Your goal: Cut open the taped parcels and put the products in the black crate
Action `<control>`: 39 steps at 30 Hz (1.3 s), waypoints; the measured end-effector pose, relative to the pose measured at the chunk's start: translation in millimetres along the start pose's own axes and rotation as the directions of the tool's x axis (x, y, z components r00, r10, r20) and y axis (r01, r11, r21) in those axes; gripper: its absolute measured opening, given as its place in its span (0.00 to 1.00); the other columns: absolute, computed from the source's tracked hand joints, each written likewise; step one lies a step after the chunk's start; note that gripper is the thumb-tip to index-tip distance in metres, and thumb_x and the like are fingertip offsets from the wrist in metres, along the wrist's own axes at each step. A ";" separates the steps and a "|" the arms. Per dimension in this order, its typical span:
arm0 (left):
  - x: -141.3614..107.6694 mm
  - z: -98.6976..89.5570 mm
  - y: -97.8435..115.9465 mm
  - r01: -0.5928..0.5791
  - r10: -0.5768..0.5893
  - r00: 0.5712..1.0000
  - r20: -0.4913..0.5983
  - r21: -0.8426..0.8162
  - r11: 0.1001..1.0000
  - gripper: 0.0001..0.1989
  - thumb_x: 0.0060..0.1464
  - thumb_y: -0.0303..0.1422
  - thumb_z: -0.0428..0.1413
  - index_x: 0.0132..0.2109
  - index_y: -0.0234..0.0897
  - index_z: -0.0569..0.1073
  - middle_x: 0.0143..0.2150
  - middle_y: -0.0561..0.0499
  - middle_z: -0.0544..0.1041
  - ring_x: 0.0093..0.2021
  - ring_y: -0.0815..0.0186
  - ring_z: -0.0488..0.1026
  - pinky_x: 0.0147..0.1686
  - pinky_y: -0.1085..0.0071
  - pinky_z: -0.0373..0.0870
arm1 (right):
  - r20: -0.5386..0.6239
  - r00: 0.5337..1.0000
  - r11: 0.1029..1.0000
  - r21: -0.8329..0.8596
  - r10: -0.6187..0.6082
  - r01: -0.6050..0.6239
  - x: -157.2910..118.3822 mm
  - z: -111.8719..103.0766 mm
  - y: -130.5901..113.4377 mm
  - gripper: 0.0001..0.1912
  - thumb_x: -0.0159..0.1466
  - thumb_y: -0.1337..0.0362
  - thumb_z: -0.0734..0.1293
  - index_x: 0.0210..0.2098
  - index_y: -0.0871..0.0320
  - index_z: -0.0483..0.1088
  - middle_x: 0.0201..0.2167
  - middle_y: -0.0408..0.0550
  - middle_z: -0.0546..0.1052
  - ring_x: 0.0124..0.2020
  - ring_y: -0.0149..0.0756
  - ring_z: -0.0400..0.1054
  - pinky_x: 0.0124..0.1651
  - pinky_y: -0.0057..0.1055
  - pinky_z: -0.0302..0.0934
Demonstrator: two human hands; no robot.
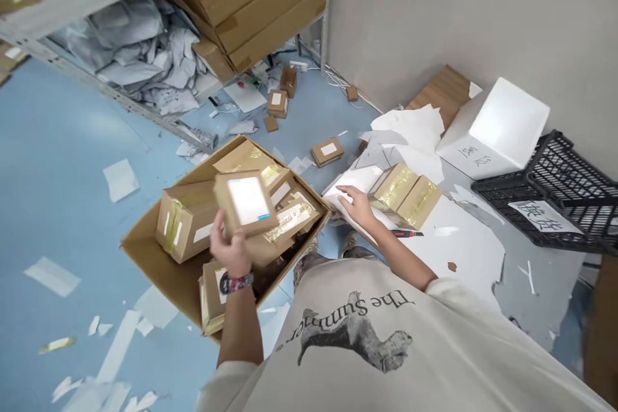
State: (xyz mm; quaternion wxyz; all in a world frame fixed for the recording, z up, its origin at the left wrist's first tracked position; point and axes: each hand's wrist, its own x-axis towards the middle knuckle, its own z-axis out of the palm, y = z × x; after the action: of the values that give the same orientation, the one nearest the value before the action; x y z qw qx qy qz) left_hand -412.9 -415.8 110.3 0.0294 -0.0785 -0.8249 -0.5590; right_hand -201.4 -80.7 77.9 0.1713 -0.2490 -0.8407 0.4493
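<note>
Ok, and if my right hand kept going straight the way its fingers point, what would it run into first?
Probably the rim of the open cardboard carton, just past the white sheet under the fingertips of your right hand, though depth is hard to judge from this view.

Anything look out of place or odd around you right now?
Yes: a red-and-black utility knife lies loose on the white sheet beside the right hand, and torn paper scraps litter the blue floor. Small cartons also sit loose by the shelving.
</note>
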 end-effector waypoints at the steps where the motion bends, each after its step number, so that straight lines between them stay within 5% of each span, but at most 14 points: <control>1: -0.2 31.2 14.4 -0.060 0.064 0.994 0.088 -0.038 0.997 0.37 0.56 0.36 0.61 0.72 0.35 0.77 0.73 0.40 0.80 0.75 0.46 0.76 0.76 0.49 0.75 | -0.015 1.000 1.000 0.014 0.007 -0.007 -3.1 -8.7 4.3 0.20 0.78 0.57 0.68 0.64 0.52 0.83 0.61 0.55 0.86 0.61 0.49 0.81 0.68 0.49 0.75; 5: -17.8 164.8 59.5 -0.121 0.183 0.909 0.374 -0.183 0.976 0.31 0.59 0.34 0.59 0.68 0.34 0.81 0.68 0.39 0.84 0.69 0.49 0.81 0.73 0.52 0.79 | -0.092 0.993 0.997 0.043 0.067 -0.063 -20.5 -51.8 26.1 0.20 0.77 0.58 0.68 0.64 0.51 0.83 0.61 0.55 0.86 0.59 0.49 0.81 0.66 0.48 0.75; 8: -44.5 251.7 80.3 -0.225 0.247 0.830 0.499 -0.105 0.969 0.28 0.59 0.32 0.59 0.66 0.37 0.83 0.66 0.41 0.85 0.68 0.50 0.81 0.74 0.51 0.77 | -0.157 0.978 0.991 0.037 0.136 -0.132 -36.4 -88.5 47.8 0.20 0.77 0.57 0.68 0.64 0.51 0.83 0.60 0.54 0.86 0.58 0.49 0.82 0.64 0.47 0.76; 11: -70.2 310.8 83.1 -0.408 0.308 0.724 0.617 0.023 0.913 0.27 0.59 0.31 0.63 0.65 0.40 0.83 0.72 0.41 0.80 0.74 0.47 0.76 0.79 0.47 0.70 | -0.215 0.960 0.984 0.025 0.177 -0.176 -52.1 -118.8 68.5 0.19 0.76 0.58 0.68 0.62 0.52 0.84 0.59 0.54 0.87 0.60 0.50 0.81 0.66 0.48 0.75; 13: -82.6 333.3 73.5 -0.500 0.307 0.599 0.740 0.046 0.865 0.27 0.59 0.32 0.66 0.65 0.41 0.84 0.75 0.41 0.78 0.77 0.46 0.73 0.81 0.45 0.66 | -0.246 0.948 0.979 0.027 0.202 -0.202 -62.3 -131.9 78.8 0.20 0.75 0.58 0.68 0.62 0.53 0.84 0.58 0.55 0.87 0.59 0.50 0.81 0.66 0.48 0.74; 16: -92.2 346.7 51.4 -0.539 0.268 0.382 0.885 -0.022 0.842 0.25 0.64 0.34 0.64 0.67 0.41 0.83 0.76 0.40 0.77 0.77 0.48 0.73 0.81 0.46 0.65 | -0.280 0.929 0.970 0.034 0.241 -0.241 -78.9 -141.9 88.7 0.20 0.75 0.58 0.67 0.62 0.53 0.84 0.58 0.55 0.87 0.59 0.51 0.81 0.66 0.49 0.74; 20: -91.0 348.8 36.1 -0.554 0.248 0.364 0.898 -0.006 0.832 0.22 0.69 0.33 0.58 0.66 0.40 0.83 0.75 0.39 0.78 0.78 0.50 0.71 0.82 0.46 0.65 | -0.353 0.889 0.955 0.066 0.292 -0.288 -112.1 -148.2 101.9 0.19 0.76 0.57 0.66 0.59 0.51 0.84 0.59 0.54 0.86 0.60 0.51 0.80 0.66 0.49 0.74; 22: -88.1 351.1 37.4 -0.582 0.245 0.352 0.903 0.006 0.813 0.21 0.68 0.32 0.59 0.64 0.40 0.84 0.74 0.39 0.79 0.77 0.48 0.71 0.83 0.45 0.63 | -0.450 0.819 0.931 0.093 0.357 -0.354 -137.0 -150.6 112.9 0.19 0.76 0.57 0.65 0.56 0.52 0.85 0.56 0.55 0.86 0.57 0.50 0.80 0.62 0.47 0.75; 25: -87.7 358.1 42.3 -0.603 0.231 0.351 0.907 0.030 0.797 0.20 0.67 0.33 0.60 0.63 0.39 0.84 0.73 0.37 0.78 0.78 0.46 0.70 0.83 0.44 0.61 | -0.610 0.580 0.809 0.187 0.540 -0.557 -181.8 -147.9 132.7 0.19 0.73 0.59 0.62 0.50 0.55 0.84 0.48 0.56 0.86 0.49 0.48 0.79 0.56 0.43 0.74; 28: -94.6 364.0 46.0 -0.592 0.188 0.380 0.906 0.082 0.802 0.22 0.66 0.32 0.58 0.64 0.40 0.84 0.75 0.37 0.76 0.80 0.45 0.67 0.84 0.44 0.58 | -0.542 0.279 0.512 0.344 0.793 -0.787 -218.7 -131.5 148.6 0.12 0.68 0.60 0.65 0.42 0.54 0.81 0.38 0.51 0.84 0.41 0.46 0.76 0.50 0.39 0.70; 31: -105.7 361.8 51.0 -0.562 0.123 0.408 0.905 0.142 0.815 0.26 0.66 0.32 0.58 0.69 0.42 0.81 0.80 0.39 0.71 0.84 0.42 0.59 0.85 0.37 0.51 | -0.426 0.117 0.309 0.416 0.897 -0.855 -226.7 -105.9 159.4 0.03 0.63 0.60 0.71 0.33 0.52 0.77 0.30 0.47 0.80 0.36 0.45 0.74 0.44 0.36 0.68; 33: -114.1 354.9 57.0 -0.555 0.113 0.417 0.902 0.154 0.818 0.29 0.67 0.32 0.58 0.73 0.43 0.78 0.82 0.40 0.69 0.87 0.38 0.52 0.84 0.30 0.50 | -0.446 0.079 0.297 0.444 0.892 -0.846 -214.2 -90.7 166.2 0.04 0.63 0.59 0.70 0.33 0.51 0.76 0.30 0.47 0.80 0.36 0.45 0.75 0.43 0.35 0.68; 35: -123.7 345.7 65.3 -0.578 0.175 0.378 0.909 0.084 0.812 0.29 0.69 0.33 0.56 0.74 0.43 0.77 0.82 0.40 0.70 0.87 0.39 0.51 0.84 0.31 0.51 | -0.497 0.060 0.325 0.467 0.866 -0.822 -193.7 -80.9 172.9 0.11 0.68 0.56 0.66 0.41 0.52 0.79 0.35 0.49 0.83 0.41 0.46 0.77 0.47 0.36 0.70; 39: -151.3 332.8 84.5 -0.605 0.345 0.155 0.926 -0.187 0.774 0.26 0.72 0.32 0.54 0.73 0.40 0.78 0.76 0.38 0.76 0.80 0.44 0.66 0.82 0.41 0.59 | -0.566 0.155 0.459 0.447 0.810 -0.768 -163.7 -75.4 178.2 0.23 0.74 0.55 0.58 0.55 0.54 0.81 0.47 0.52 0.86 0.51 0.46 0.79 0.55 0.37 0.73</control>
State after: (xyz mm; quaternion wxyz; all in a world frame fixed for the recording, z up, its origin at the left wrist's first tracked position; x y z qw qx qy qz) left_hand -236.9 -91.3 43.0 -0.2605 -0.6337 -0.6758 -0.2716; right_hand 18.1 -39.7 -41.8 0.2321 -0.7966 -0.4304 0.3554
